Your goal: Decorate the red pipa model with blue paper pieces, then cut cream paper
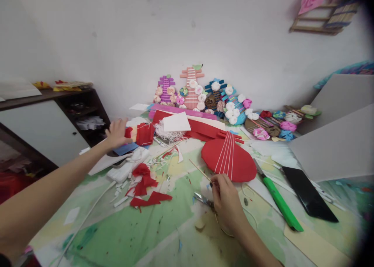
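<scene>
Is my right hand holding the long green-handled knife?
No, your right hand holds a thin, pale stick, while the long green-handled knife lies apart to its right.

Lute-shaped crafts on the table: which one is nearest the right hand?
The red craft, lying just beyond the right hand, with white strings and no flowers visible on it; the other crafts sit farther back and carry paper flowers.

Pale smudged wall [131, 33] behind; low dark cabinet [101, 114], white door [43, 130], at left; soft light.
</scene>
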A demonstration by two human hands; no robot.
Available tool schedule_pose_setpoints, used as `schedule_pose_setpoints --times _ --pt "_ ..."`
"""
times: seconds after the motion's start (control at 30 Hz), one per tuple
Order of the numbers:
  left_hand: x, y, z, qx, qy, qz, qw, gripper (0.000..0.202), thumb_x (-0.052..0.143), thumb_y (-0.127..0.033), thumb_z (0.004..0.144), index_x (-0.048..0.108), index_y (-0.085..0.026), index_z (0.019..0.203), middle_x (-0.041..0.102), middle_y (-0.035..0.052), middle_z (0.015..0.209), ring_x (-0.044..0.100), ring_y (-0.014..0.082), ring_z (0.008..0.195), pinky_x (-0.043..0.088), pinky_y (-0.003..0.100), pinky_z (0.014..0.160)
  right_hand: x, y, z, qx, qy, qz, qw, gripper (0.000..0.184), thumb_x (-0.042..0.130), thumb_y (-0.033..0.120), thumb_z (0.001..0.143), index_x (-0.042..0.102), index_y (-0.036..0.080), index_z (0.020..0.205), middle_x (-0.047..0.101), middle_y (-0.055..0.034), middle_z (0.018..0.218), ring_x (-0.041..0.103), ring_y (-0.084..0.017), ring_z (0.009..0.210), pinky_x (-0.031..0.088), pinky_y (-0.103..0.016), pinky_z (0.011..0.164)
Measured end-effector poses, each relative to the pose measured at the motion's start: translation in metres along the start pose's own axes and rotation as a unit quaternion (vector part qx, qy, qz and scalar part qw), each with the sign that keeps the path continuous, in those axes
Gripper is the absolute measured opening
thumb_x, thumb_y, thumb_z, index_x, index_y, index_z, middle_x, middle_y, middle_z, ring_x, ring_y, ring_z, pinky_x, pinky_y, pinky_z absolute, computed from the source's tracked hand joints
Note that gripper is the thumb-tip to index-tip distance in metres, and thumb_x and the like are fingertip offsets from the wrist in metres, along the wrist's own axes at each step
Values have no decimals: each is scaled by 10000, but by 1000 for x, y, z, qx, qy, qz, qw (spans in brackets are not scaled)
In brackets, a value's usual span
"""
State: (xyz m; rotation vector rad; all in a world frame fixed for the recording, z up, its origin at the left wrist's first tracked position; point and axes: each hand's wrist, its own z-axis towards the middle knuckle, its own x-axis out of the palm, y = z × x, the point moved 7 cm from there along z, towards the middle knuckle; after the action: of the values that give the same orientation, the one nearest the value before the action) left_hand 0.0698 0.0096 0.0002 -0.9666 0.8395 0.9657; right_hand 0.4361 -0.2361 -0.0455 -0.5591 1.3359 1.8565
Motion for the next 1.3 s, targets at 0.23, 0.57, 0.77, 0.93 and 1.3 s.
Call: schedule_pose_setpoints --times 0.23,0.57,0.77,0.93,1.3 --pt "71 -186 -71 458 129 71 877 527 452 -159 879 357 -177 1397 351 138 1481 288 252 1374 217 400 1111 -1 -10 -1 39 0 42 998 159 358 105 867 493 187 843 578 -63 854 537 -187 788 392 -296 707" --pt "97 -176 -82 426 158 174 874 178 442 -139 860 617 -123 886 620 132 888 589 219 801 447 330 734 9 -22 -4 60 34 76 995 141 386 125 839 511 181 810 601 -41 785 540 -170 708 374 -271 647" --pt "63 -139 -105 420 221 153 867 186 439 -85 810 600 -160 754 608 95 831 572 190 754 443 296 710 9 -19 -6 57 40 84 994 142 392 137 840 527 180 826 610 -37 787 540 -160 690 374 -260 633" --pt "34 -133 -121 391 201 117 891 312 388 -285 928 628 -175 761 629 90 809 571 205 785 433 341 773 8 -19 -6 67 44 92 993 135 394 153 845 525 185 845 614 -29 781 551 -163 691 378 -258 625" --pt "68 -150 -174 386 105 192 896 397 395 -251 928 504 -203 1307 553 149 1287 460 327 1223 301 521 1006 10 -10 -7 60 61 71 994 144 390 129 839 525 179 838 620 -38 775 558 -172 701 375 -264 637"
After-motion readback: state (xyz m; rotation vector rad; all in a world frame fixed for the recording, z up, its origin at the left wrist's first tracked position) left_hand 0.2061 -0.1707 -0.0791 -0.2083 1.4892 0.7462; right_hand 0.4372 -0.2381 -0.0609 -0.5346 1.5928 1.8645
